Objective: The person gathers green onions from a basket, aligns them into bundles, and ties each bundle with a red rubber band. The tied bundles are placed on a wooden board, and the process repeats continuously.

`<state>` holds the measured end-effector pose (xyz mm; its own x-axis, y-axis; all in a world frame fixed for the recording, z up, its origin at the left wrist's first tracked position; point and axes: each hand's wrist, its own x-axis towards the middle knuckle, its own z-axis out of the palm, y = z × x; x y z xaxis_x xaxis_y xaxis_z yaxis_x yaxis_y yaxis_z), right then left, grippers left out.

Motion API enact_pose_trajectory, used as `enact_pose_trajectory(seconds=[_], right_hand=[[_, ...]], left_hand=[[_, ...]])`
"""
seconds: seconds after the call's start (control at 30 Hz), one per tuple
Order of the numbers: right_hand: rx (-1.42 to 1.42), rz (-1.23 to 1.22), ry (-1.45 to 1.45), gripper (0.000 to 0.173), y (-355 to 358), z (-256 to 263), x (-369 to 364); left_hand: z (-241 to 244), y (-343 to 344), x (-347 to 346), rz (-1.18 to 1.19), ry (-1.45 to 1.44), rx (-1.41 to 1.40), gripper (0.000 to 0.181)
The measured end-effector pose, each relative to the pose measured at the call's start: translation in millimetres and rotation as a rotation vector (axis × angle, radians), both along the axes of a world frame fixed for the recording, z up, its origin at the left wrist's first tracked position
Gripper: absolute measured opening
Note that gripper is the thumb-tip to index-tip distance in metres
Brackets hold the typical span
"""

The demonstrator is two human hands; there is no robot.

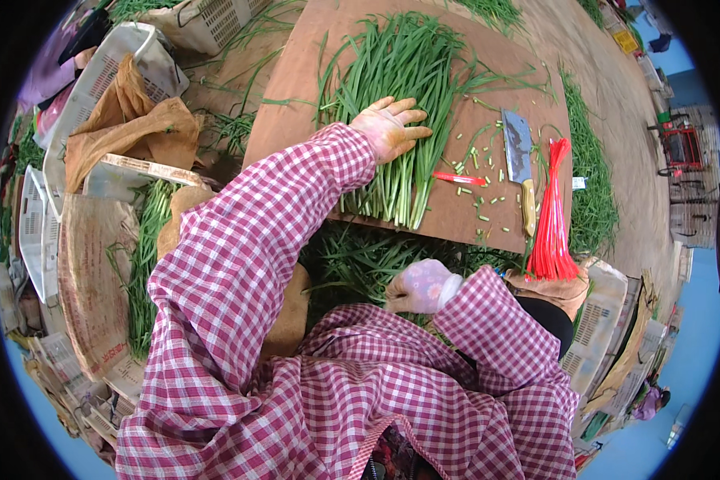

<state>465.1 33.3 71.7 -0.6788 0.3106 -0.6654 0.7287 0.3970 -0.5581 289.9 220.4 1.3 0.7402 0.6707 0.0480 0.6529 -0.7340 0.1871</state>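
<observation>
A pile of green garlic chives [396, 72] lies on a brown wooden board [294, 114], its pale cut stems towards me. My left hand [390, 129], in a stained pale glove, rests across the pile with its fingers spread. Below the board's near edge, by my lap, is my right hand [419, 287] in a flowered glove. Its fingers are curled, and whether anything is inside cannot be seen. To the right of the pile lie a cleaver [519, 156] with a wooden handle, a red tie strip [459, 179] and a bundle of red strips [555, 222]. Short cut stem ends [477, 162] are scattered around.
White plastic crates [150, 57] stand at the left, one draped with brown cloth [138, 129]. Loose greens [354, 258] fill the space under the board's near edge. More greens [588, 174] lie on the floor rightward. A person's purple sleeve [51, 75] shows far left.
</observation>
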Motion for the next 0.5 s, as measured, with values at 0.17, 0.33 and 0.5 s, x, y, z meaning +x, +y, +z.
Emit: enact_pose_trajectory(seconds=[0.17,0.33,0.5], right_hand=[[1.08,-0.396,0.429,0.018,56.0,5.5,-29.2],[1.093,-0.301,0.188,0.01,83.8,-32.1,-49.2],[0.977,-0.231,0.173,0.011,54.2,-44.0,-36.2]], left_hand=[[-1.7,3.5,-1.0,-0.025,-0.061,-0.003,0.045],[-1.7,6.1,-1.8,-0.023,-0.11,-0.043,0.044],[-1.2,2.8,-2.5,-0.01,-0.117,-0.067,0.044]])
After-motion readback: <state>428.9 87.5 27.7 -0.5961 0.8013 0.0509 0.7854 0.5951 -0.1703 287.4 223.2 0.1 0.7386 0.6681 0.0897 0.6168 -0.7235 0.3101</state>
